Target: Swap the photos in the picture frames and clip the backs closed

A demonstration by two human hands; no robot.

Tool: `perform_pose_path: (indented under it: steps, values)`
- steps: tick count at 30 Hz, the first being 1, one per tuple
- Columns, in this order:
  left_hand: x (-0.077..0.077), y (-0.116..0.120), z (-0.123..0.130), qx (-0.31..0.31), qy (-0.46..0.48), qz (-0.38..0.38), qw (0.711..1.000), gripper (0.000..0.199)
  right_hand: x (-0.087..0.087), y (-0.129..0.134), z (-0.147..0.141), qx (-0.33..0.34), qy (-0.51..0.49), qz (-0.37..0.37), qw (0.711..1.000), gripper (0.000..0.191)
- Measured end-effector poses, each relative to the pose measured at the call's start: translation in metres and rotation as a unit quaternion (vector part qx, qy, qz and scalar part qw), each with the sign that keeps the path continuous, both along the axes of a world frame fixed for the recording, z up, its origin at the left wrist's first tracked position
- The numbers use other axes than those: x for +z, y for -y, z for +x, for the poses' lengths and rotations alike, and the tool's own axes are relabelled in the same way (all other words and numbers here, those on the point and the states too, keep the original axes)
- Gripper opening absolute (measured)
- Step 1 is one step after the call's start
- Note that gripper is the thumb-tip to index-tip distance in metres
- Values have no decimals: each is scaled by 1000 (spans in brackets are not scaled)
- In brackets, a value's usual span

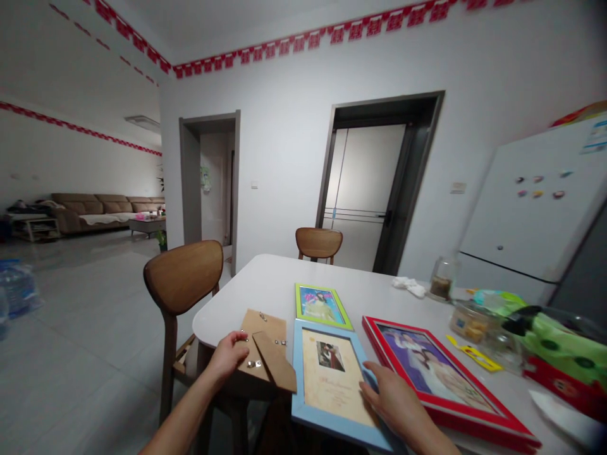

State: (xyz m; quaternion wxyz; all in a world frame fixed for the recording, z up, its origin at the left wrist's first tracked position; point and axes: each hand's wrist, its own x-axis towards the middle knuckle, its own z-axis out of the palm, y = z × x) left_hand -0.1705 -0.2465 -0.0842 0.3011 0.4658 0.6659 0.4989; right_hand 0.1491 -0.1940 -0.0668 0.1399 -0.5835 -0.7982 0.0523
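A light blue picture frame (298, 379) lies face up at the table's near edge, a small photo and printed text inside. My right hand (391, 395) rests on its right side, fingers bent around the blue border. My left hand (230, 357) touches the left edge of a brown backing board (272, 325) with metal clips and a raised stand flap, its fingertips pressed together there. Beyond the blue frame lies a green picture frame (298, 303). A larger red picture frame (446, 404) lies to the right, beside my right hand.
On the white table (270, 272), a glass jar (441, 281), white tissue (408, 286), a yellow packet (478, 357), food containers and green bags stand right. Wooden chairs (187, 275) are at the left and far sides.
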Motion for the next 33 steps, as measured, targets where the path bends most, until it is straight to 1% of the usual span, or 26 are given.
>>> perform_pose_path:
  steps: [4,7,9,11,12,13,14,16,17,18,19,21,23,25,27,28,29,30,31,33]
  values:
    - [6,1,1,32,-138,-12,990,39,-2,-1,-4,-10,20,-9,1000,48]
    - [10,6,10,40,-215,-8,976,42,0,-4,-4,-27,9,-10,1000,51]
    - [12,10,22,32,-246,6,969,40,1,-5,-4,-40,-23,-11,999,55]
    - [15,15,40,9,-265,27,964,39,5,-4,-5,-53,-100,-36,993,59]
    - [18,18,52,-12,-268,41,962,39,7,-3,-6,-60,-162,-65,983,61]
    - [20,21,64,-37,-269,57,961,40,10,-1,-6,-67,-234,-105,964,62]
    - [22,24,77,-75,-261,81,959,40,13,0,-7,-72,-311,-151,935,63]
    - [27,28,103,-140,-234,117,955,44,20,4,-9,-72,-444,-225,864,64]
    - [30,30,116,-164,-225,131,951,47,23,5,-10,-69,-487,-244,835,65]
    - [32,30,127,-183,-222,142,947,50,26,7,-11,-64,-514,-252,818,65]
    - [34,30,137,-198,-224,151,942,53,29,8,-12,-57,-526,-249,811,65]
    - [40,28,153,-209,-234,166,935,55,35,12,-14,-41,-525,-232,818,62]
    - [46,26,162,-201,-248,188,929,49,39,16,-17,-24,-526,-218,822,60]
    - [54,25,164,-196,-265,219,918,39,42,18,-19,-11,-552,-215,806,62]
    - [61,25,159,-184,-278,245,910,36,43,17,-19,-13,-571,-219,791,67]
    - [64,25,154,-169,-277,253,911,37,43,16,-18,-20,-565,-221,795,70]
    - [66,25,147,-145,-269,256,917,38,41,13,-16,-31,-545,-221,808,71]
    - [67,25,138,-113,-255,257,925,39,39,9,-13,-41,-510,-215,832,71]
    - [66,26,128,-78,-237,255,934,39,36,5,-10,-49,-462,-198,863,70]
    - [62,27,106,-13,-194,242,951,39,28,-3,-4,-60,-341,-136,928,63]
